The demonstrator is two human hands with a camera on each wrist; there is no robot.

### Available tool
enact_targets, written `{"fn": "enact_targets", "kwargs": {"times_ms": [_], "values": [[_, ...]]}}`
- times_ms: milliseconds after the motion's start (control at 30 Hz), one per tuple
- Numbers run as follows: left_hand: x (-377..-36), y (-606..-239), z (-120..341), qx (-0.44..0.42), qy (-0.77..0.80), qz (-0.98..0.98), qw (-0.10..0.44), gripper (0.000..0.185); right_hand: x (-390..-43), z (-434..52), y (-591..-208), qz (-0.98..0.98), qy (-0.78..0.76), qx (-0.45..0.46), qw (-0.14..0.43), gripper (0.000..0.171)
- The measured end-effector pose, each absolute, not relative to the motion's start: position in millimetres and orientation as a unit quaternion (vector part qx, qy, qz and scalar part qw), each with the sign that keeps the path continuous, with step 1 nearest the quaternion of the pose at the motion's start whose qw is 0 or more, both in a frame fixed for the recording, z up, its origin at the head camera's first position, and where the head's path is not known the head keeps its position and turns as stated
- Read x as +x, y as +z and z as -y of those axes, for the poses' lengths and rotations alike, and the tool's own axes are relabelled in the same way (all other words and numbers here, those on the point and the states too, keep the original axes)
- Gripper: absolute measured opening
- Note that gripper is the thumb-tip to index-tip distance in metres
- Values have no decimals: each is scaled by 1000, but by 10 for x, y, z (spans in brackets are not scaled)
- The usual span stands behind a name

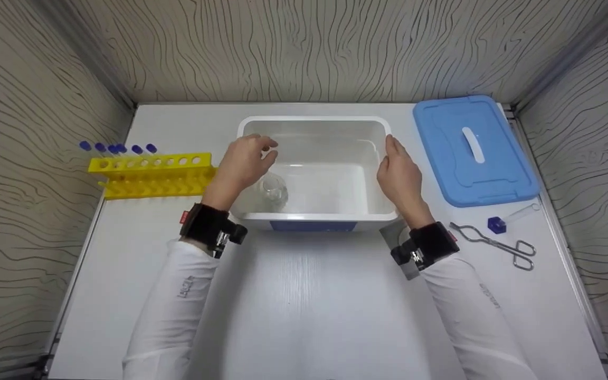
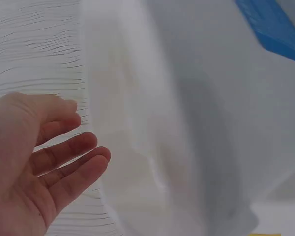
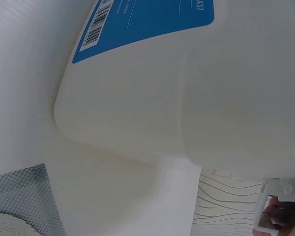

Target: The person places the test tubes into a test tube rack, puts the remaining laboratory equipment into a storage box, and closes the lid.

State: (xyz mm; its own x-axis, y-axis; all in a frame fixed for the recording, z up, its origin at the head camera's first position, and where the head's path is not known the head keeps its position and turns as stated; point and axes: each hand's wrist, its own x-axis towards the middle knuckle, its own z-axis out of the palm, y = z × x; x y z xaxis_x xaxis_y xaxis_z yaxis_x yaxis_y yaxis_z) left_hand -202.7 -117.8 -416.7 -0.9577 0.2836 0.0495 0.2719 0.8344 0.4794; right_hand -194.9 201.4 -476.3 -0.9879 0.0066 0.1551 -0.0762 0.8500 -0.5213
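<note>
A white plastic bin [image 1: 314,217] stands on the table in front of me, a blue label on its near side. Inside, at the left, is a clear glass flask [image 1: 274,191], partly behind my left hand. That hand [image 1: 246,161] hovers over the bin's left rim, fingers loosely bent and nothing between them. In the left wrist view its fingers [image 2: 71,147] are apart from the bin wall. My right hand [image 1: 400,173] holds the bin's right rim, thumb toward the inside. Its fingertips show by the white side handle [image 3: 261,206] in the right wrist view.
Left of the bin is a yellow test tube rack [image 1: 151,161] with several blue-capped tubes. At the right lie a blue lid [image 1: 467,158], a small cylinder with a blue base [image 1: 497,225] and metal tongs [image 1: 494,243]. A wire gauze [image 1: 396,237] lies under my right wrist.
</note>
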Motion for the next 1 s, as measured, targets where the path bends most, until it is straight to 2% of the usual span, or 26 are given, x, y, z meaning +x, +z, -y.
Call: {"fn": "enact_targets", "kwargs": {"times_ms": [133, 267, 467, 567, 733, 1000], "values": [[-1927, -4028, 1328, 115, 294, -948, -33, 29, -1947, -2020, -4760, 958, 276, 16, 71, 53], [-1809, -3958, 1532, 72, 321, -943, -53, 30, -1939, -2010, -4763, 957, 279, 17, 72, 52], [-1620, -4024, 1901, 21, 358, -929, -91, 31, -1926, -2015, -4755, 957, 281, 18, 71, 52], [-1530, -4104, 2080, -15, 367, -926, -92, 33, -1924, -2019, -4758, 957, 281, 19, 72, 52], [-1429, -4289, 2310, -64, 359, -931, -18, 40, -1925, -2028, -4762, 958, 277, 17, 76, 52], [-1343, -4672, 2565, -74, 320, -936, 124, 49, -1942, -2040, -4781, 960, 270, 13, 77, 52]]}}
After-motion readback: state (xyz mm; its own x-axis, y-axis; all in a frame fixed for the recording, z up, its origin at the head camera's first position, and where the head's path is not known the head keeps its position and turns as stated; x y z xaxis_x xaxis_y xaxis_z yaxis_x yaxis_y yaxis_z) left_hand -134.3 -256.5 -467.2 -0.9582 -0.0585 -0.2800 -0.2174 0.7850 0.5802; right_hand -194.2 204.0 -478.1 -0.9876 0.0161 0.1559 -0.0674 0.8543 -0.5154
